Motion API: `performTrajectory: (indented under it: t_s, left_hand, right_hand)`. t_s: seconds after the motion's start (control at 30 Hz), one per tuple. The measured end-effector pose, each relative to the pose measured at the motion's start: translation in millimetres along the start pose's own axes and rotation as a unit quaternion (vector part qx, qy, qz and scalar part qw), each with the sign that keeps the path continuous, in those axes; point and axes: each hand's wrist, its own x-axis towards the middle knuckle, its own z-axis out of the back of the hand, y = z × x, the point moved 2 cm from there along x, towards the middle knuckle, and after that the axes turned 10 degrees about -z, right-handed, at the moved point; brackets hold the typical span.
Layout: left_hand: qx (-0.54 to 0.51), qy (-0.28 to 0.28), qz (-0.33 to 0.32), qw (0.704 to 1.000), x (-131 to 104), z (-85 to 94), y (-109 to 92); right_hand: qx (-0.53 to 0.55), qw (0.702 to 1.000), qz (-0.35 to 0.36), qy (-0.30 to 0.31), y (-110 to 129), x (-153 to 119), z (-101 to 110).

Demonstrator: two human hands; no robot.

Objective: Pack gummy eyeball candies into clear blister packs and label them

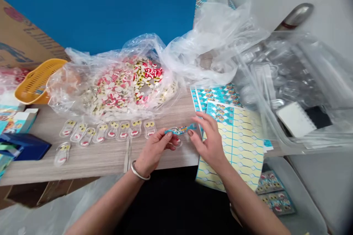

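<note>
My left hand (156, 146) pinches a blue patterned sticker strip (179, 130) between thumb and fingers. Below the strip, partly covered by those fingers, a small clear plastic case (178, 143) shows a bit of red and white. My right hand (209, 139) is at the strip's right end, its thumb tip by the strip and its fingers apart. Under the right hand lies a yellow backing sheet (242, 143) with rows of blue-edged shapes and some blue stickers at its top left. To the left, several clear cases (113, 129) with yellow and red discs lie in a row.
An open plastic bag (116, 84) of red, white and yellow discs sits at the back. Tweezers (127, 154) lie near the front edge. A yellow basket (41, 80) stands left, a blue box (27, 146) before it. At right are a bag of clear parts (289, 80) and a lower bin (298, 187).
</note>
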Motion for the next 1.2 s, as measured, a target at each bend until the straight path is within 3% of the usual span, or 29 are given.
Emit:
performTrajectory:
  t_s: [0.13,0.33,0.57,0.77,0.87,1.0,1.2]
  left_hand:
    - [0.058,0.0,-0.031,0.998,-11.7,20.0,0.4]
    - [0.203,-0.064,-0.05,0.976,-18.4,27.7,9.8]
    - [0.149,-0.096,-0.041,0.983,-26.4,26.4,18.4]
    - [0.122,-0.031,-0.004,0.992,-31.2,23.2,26.2]
    - [0.147,-0.054,-0.015,0.988,-25.7,22.7,26.7]
    - [0.169,-0.075,-0.025,0.982,-16.1,20.8,26.2]
    - [0.194,-0.092,-0.046,0.976,-16.1,22.1,27.1]
  right_hand:
    - [0.108,0.965,-0.146,0.191,-7.1,17.3,-17.5]
    - [0.138,0.932,-0.211,0.259,-8.6,10.2,-31.8]
    - [0.173,0.903,-0.281,0.274,-14.1,-8.3,-32.8]
    - [0.144,0.9,-0.298,0.285,-18.9,-16.5,-32.9]
    - [0.079,0.918,-0.282,0.267,-22.1,-11.9,-33.4]
    - [0.044,0.949,-0.193,0.246,-21.5,-1.2,-34.9]
    - [0.066,0.927,-0.205,0.306,-24.1,4.2,-37.0]
